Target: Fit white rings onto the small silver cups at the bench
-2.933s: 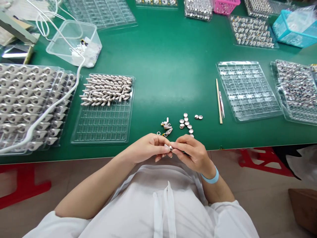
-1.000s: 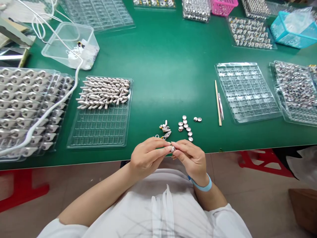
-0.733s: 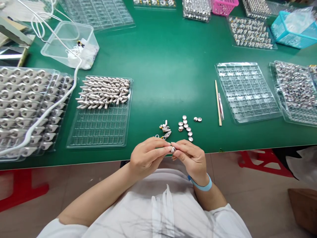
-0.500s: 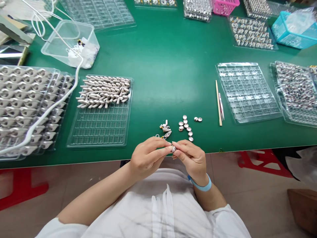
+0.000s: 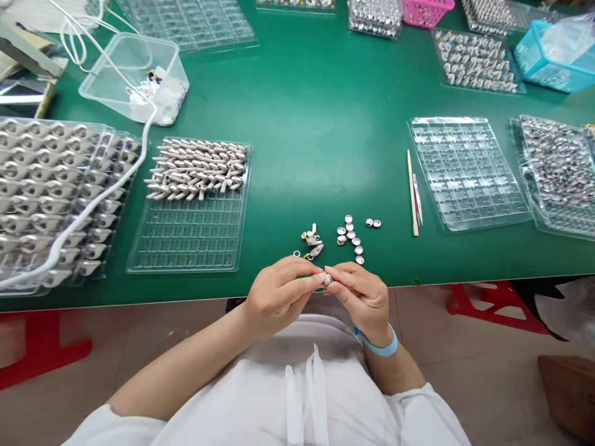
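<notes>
At the near edge of the green table (image 5: 302,93), just this side of the loose round silver caps (image 5: 351,238), the left hand (image 5: 274,297) and the right hand (image 5: 360,294) meet tip to tip. Both sets of fingers (image 5: 304,285) are clenched on one small silvery metal piece (image 5: 328,279), pinched between thumbs and forefingers. It is held about over the table's lip, clear of the surface. A light blue wristband (image 5: 381,347) circles the right wrist, nearer the body than the caps.

Just left of the caps lies a little heap of grey parts with yellow bits (image 5: 313,241), close to the left fingertips but apart from them. Farther left of the caps sits a clear plastic grid tray (image 5: 186,248) with grey tube-shaped pieces (image 5: 195,170) piled across its far half. Its near rows are bare, and its near rim runs close to the table edge. Right of the caps, with a strip of open green between, a thin wooden stick (image 5: 411,195) lies lengthwise beside an empty clear compartment tray (image 5: 465,170).

Beyond the caps a wide stretch of bare green runs to the far trays. Far left of the caps, stacked clear trays of grey shells (image 5: 56,192) reach the table's near edge, with a white cable (image 5: 102,198) draped over them.
</notes>
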`<control>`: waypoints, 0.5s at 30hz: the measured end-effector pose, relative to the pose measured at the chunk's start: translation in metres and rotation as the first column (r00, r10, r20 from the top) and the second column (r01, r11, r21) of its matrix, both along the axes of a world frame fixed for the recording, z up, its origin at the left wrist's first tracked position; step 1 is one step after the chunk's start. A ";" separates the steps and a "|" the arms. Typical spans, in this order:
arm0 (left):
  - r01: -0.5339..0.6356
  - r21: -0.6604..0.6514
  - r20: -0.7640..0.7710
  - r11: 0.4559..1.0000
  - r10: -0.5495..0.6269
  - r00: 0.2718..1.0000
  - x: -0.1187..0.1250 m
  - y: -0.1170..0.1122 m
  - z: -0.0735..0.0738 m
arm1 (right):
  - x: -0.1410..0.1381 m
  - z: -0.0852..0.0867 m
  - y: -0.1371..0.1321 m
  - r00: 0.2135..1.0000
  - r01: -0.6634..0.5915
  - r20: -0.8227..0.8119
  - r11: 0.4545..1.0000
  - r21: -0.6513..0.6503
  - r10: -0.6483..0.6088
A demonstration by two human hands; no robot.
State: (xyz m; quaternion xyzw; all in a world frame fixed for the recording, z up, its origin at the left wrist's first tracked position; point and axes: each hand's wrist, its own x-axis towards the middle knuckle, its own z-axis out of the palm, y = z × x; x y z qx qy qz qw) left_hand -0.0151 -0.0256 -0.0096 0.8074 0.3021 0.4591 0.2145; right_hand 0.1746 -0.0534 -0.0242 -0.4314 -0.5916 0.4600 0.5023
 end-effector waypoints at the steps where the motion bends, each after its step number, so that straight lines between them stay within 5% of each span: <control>1: -0.004 -0.001 -0.003 1.000 0.004 1.000 0.000 0.000 0.000 | 0.000 0.000 0.000 1.000 0.002 0.001 1.000 -0.001 -0.002; 15: -0.027 -0.010 0.004 1.000 0.027 1.000 0.001 -0.002 0.003 | 0.001 0.002 0.001 1.000 -0.012 -0.014 1.000 -0.022 0.012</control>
